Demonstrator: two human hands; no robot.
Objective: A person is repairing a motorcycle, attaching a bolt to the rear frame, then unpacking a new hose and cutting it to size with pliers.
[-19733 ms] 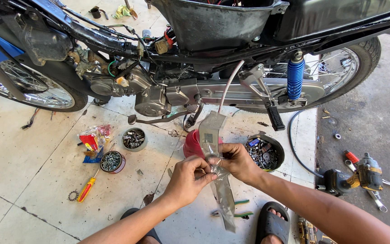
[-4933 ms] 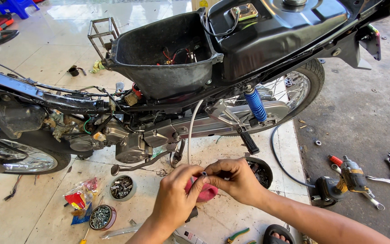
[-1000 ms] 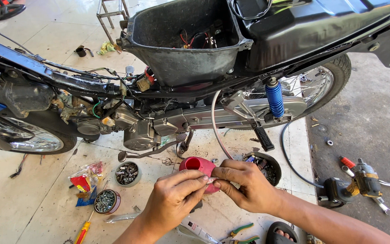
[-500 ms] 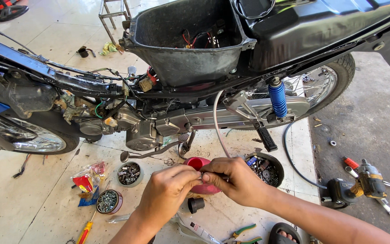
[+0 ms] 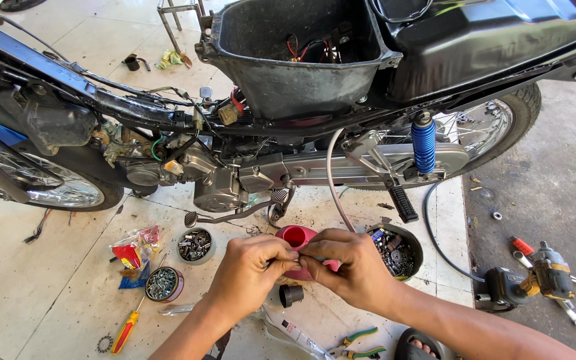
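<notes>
Both hands [image 5: 308, 267] stay pinched together above red funnel [image 5: 298, 238].

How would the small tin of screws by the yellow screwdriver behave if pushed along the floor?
The tin is low, wide and flat-bottomed, so it would probably slide on the tile floor rather than tip. Filled with metal screws, it is likely heavy for its size. It has no lid, so a hard shove might spill some toward the screwdriver.
</notes>
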